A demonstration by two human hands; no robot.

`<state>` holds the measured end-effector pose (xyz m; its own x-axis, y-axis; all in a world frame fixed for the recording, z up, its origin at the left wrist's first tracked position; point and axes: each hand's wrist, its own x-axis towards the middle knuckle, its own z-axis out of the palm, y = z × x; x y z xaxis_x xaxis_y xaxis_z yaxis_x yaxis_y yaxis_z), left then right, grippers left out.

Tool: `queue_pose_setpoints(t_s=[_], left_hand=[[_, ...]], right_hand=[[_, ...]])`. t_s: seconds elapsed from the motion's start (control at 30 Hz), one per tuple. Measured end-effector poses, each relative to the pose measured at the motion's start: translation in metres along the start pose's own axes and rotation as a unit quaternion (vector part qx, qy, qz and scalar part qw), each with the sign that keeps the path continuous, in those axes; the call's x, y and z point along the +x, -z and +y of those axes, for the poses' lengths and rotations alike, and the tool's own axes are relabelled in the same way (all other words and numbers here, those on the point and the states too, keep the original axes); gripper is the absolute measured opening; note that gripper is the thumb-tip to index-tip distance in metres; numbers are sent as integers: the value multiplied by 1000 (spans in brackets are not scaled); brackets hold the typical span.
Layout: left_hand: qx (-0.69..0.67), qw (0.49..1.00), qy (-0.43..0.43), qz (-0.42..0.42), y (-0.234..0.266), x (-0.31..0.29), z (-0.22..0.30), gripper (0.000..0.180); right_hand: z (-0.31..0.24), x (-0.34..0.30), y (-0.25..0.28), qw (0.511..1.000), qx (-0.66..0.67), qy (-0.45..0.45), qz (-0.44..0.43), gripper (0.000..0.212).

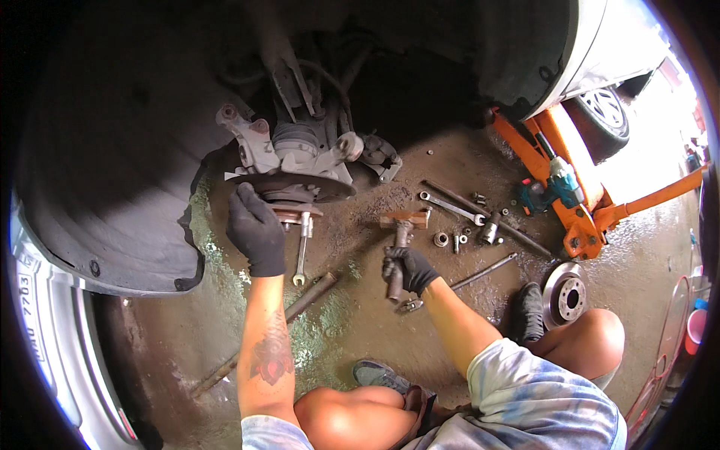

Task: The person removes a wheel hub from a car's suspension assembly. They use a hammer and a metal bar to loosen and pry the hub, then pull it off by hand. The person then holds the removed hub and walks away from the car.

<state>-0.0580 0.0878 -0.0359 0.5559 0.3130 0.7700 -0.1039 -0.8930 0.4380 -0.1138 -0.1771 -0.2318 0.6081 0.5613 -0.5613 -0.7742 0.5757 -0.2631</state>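
Grips a hammer (402,234) in the right hand (410,271), with gloved fingers wrapped around the handle and the head uppermost. Touches, to its left, the near edge of a dark round plate (307,187) with the left hand (256,231), also gloved; cannot tell a pinch from a press there. Has, right of the hammer, a wrench (454,208), a socket (490,227) and a long bar (517,237); farther right, a brake disc (559,296) and an orange jack (574,217).
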Motion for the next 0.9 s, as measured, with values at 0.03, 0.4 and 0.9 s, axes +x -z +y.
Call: queue_pose_setpoints(t_s=[0.03, 0.4, 0.9], left_hand=[[-1, 1000, -6, -14, 0, 1, -10, 30], [-298, 895, 330, -35, 30, 10, 9, 28], [-162, 846, 353, -366, -110, -167, 230, 61]], right_hand=[[6, 11, 33, 999, 15, 11, -42, 8], [-87, -32, -64, 935, -295, 198, 3, 22], [-126, -39, -15, 868, -274, 405, 89, 21]])
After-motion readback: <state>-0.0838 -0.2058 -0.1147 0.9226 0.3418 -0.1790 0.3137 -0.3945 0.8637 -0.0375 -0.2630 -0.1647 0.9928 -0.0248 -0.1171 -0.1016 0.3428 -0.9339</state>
